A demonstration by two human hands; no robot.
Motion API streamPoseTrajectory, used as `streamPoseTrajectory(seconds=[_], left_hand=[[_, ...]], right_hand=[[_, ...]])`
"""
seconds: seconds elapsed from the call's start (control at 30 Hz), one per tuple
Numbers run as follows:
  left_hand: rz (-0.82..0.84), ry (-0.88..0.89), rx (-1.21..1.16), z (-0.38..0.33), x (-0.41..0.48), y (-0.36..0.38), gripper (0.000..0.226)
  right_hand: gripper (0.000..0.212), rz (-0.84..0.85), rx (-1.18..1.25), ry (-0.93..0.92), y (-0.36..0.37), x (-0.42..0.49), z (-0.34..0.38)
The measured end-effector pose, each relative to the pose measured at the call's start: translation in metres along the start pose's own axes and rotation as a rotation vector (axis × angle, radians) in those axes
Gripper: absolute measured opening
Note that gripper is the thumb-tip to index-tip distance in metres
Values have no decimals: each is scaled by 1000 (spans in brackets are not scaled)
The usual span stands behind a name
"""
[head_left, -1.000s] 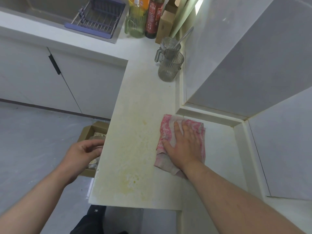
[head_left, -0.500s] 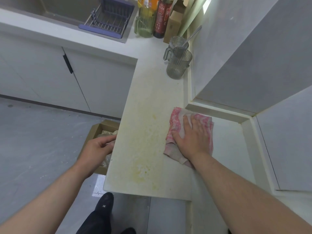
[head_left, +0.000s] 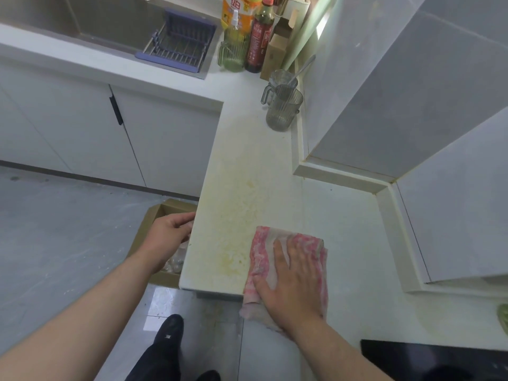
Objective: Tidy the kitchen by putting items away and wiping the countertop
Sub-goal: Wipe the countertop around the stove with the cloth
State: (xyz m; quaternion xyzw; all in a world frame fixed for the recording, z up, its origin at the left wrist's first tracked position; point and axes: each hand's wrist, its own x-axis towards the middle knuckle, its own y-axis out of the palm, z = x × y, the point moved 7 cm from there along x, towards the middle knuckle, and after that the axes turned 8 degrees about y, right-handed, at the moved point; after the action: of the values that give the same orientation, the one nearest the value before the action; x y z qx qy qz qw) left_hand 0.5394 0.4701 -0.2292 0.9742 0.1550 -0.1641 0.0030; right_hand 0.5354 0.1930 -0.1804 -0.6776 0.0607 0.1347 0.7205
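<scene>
A pink and white cloth [head_left: 264,248] lies on the white countertop [head_left: 247,160] at its near edge, one corner hanging over the front. My right hand [head_left: 291,281] presses flat on the cloth with fingers spread. A yellowish stain [head_left: 236,221] runs along the counter left of the cloth. My left hand [head_left: 167,237] hovers beside the counter's left edge, above a cardboard box [head_left: 154,218] on the floor, fingers loosely curled and holding nothing.
Two ribbed glass jugs [head_left: 281,108] stand near the wall, one with a spoon. Bottles [head_left: 258,37] and a green jug [head_left: 233,56] crowd the far corner beside the sink with a purple rack [head_left: 178,42]. A black cooktop [head_left: 428,361] lies at bottom right.
My right hand has dragged the cloth toward me, from beside the wall ledge to the counter's near edge. The left hand stays by the counter's side over the box.
</scene>
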Motion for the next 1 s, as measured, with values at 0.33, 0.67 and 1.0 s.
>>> streamPoseTrajectory(seconds=[0.33, 0.67, 1.0], left_hand=[[-42, 18, -8, 3, -5, -3, 26], [-50, 46, -42, 1, -8, -1, 28], [-27, 63, -35, 1, -7, -1, 27]], right_hand=[[92, -3, -15, -1, 2, 1, 7], [94, -42, -17, -32, -2, 33, 19], [96, -87, -23, -30, -13, 79, 34]])
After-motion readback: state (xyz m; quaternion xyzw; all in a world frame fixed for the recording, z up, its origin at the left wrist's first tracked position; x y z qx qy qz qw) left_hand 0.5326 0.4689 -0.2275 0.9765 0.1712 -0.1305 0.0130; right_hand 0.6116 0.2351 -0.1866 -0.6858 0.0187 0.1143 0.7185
